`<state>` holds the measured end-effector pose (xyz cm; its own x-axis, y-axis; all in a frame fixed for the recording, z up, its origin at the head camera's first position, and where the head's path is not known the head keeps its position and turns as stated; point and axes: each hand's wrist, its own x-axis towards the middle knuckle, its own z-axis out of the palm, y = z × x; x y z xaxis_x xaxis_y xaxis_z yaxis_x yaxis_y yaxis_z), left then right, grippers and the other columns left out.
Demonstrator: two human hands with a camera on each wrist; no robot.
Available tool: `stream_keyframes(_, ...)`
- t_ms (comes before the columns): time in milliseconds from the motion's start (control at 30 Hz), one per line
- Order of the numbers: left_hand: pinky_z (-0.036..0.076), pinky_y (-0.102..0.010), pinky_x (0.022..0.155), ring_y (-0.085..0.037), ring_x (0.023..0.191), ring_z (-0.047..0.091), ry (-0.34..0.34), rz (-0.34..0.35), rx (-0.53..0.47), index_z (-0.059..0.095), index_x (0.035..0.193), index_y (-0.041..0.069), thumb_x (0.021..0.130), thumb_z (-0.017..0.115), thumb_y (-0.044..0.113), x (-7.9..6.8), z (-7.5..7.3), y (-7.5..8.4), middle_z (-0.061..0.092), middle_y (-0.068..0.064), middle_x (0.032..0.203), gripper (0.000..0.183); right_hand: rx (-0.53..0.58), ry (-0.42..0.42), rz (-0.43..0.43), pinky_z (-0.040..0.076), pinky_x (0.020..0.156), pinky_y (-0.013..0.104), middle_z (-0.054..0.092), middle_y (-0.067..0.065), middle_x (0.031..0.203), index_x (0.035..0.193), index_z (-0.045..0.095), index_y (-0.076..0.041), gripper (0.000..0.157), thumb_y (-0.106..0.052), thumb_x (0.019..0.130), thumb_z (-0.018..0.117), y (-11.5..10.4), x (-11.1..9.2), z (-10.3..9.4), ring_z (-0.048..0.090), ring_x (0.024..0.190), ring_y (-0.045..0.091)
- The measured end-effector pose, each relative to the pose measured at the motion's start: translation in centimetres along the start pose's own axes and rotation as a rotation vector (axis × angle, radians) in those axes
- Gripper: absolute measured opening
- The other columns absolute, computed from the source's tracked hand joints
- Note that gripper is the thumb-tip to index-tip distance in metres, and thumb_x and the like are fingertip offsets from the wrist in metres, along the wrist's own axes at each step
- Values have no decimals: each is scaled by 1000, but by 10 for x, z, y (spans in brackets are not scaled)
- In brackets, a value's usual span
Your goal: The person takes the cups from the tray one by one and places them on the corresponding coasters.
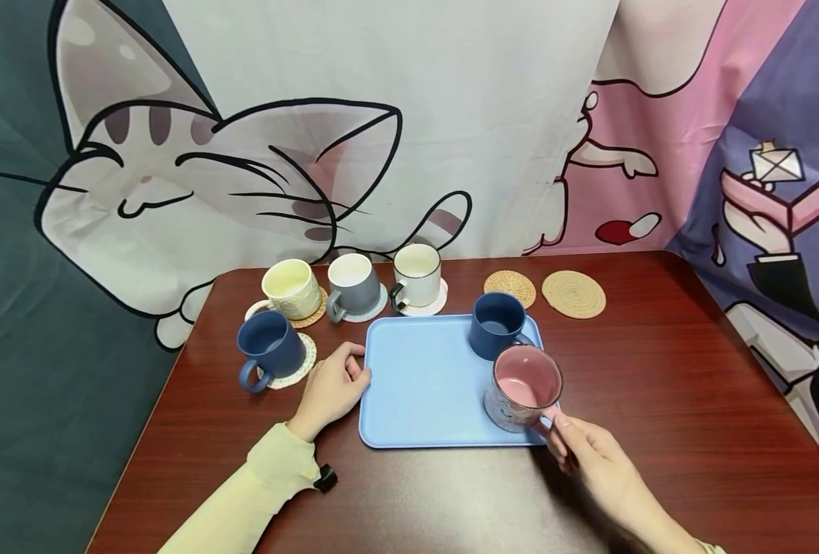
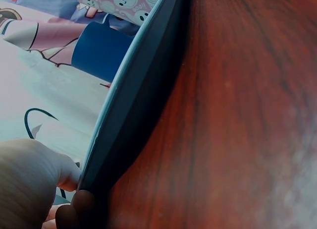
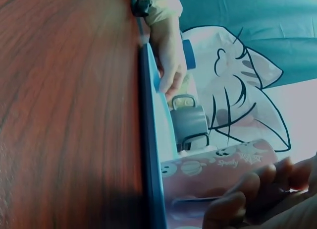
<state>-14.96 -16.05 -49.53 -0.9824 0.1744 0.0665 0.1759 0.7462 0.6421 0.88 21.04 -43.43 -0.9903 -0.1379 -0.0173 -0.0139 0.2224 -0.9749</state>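
My right hand (image 1: pixel 599 465) grips the handle of a pink mug (image 1: pixel 528 377) over the light blue tray's (image 1: pixel 423 385) front right corner. Pale ghost and pumpkin prints show on this pink mug (image 3: pixel 218 174) in the right wrist view; whether its base touches the tray I cannot tell. Behind it on the tray stands a dark blue mug (image 1: pixel 495 327), upright. At the tray's left edge is my left hand (image 1: pixel 333 388); in the left wrist view, the thumb and a finger of this hand (image 2: pixel 29 182) pinch the rim.
Left of the tray, another blue mug (image 1: pixel 271 346) stands partly on a white coaster (image 1: pixel 305 362). Along the back are a yellow mug (image 1: pixel 291 288), a grey mug (image 1: pixel 351 285) and a white ribbed mug (image 1: pixel 417 273) on coasters. Two woven coasters (image 1: pixel 510 286) lie at back right.
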Motion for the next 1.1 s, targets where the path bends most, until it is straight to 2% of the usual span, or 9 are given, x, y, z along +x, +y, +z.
stream_keyframes(167,41,-27,61,-7,56,51,2,1,-3,68,118,16,90,72,22,0,1,-1,59,8,71,30,-11,43,-30,34,50,35,38,13,62,72,45,-1,47,-15,114,30,0,-1,4,39,55,28)
stream_keyframes(367,41,-26,61,-6,56,52,4,3,5,67,117,17,90,71,24,0,2,-3,59,9,71,28,-21,95,-16,35,50,35,39,12,62,74,47,0,46,-16,114,33,1,-2,5,41,56,25)
stream_keyframes(733,42,-28,62,-8,57,53,10,17,2,68,117,16,89,72,22,2,0,-1,59,8,71,29,41,79,-21,36,52,39,39,13,64,76,46,2,43,-13,114,33,3,-4,2,39,58,27)
stream_keyframes(867,41,-28,61,-7,57,52,9,15,4,68,117,16,89,71,23,2,1,-1,59,9,71,29,71,71,-16,36,53,40,40,13,66,90,54,8,38,-13,114,34,3,-6,-1,41,60,27)
stream_keyframes(967,41,-28,61,-7,57,52,9,14,4,68,117,16,89,71,23,2,1,-1,59,9,71,29,97,58,-21,36,54,39,40,12,68,94,57,6,35,-12,114,33,2,-9,-3,41,62,27)
stream_keyframes(1100,42,-28,61,-7,57,53,11,13,5,68,117,16,89,71,23,2,0,-2,60,8,71,29,111,30,-41,37,55,40,39,11,68,88,52,4,36,-11,114,31,-2,-12,-9,40,63,27)
